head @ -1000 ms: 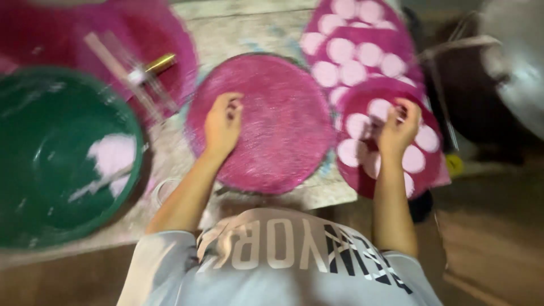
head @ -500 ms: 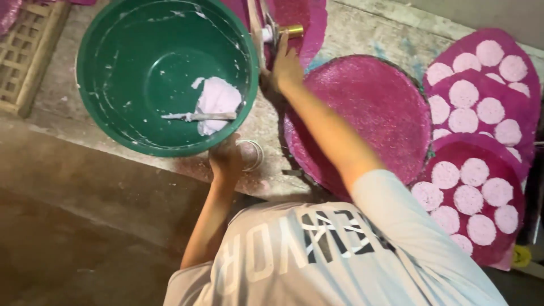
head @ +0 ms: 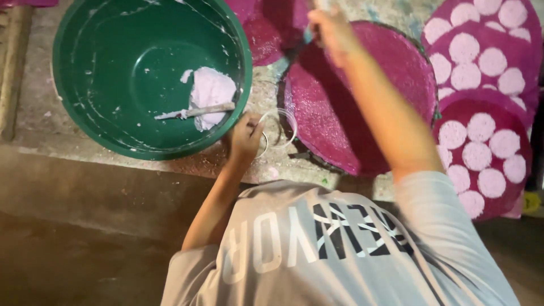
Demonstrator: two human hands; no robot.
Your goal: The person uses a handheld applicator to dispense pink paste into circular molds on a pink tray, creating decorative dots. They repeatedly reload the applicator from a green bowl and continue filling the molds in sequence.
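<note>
The left hand (head: 245, 137) grips a clear ring mould (head: 277, 127) on the worktop (head: 45, 127), just off the green basin's (head: 102, 130) rim at four o'clock. The right hand (head: 328, 28) stretches to twelve o'clock over the bare pink mat (head: 340, 113), clenched on something blurred. Pale paste (head: 211, 90) and a stick (head: 195, 111) lie in the basin; white discs (head: 481, 141) cover mats at three o'clock.

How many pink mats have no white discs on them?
2. The centre mat lies right of the bowl; the top mat, cropped, lies behind it. A pink sliver at top left may be another.
</note>
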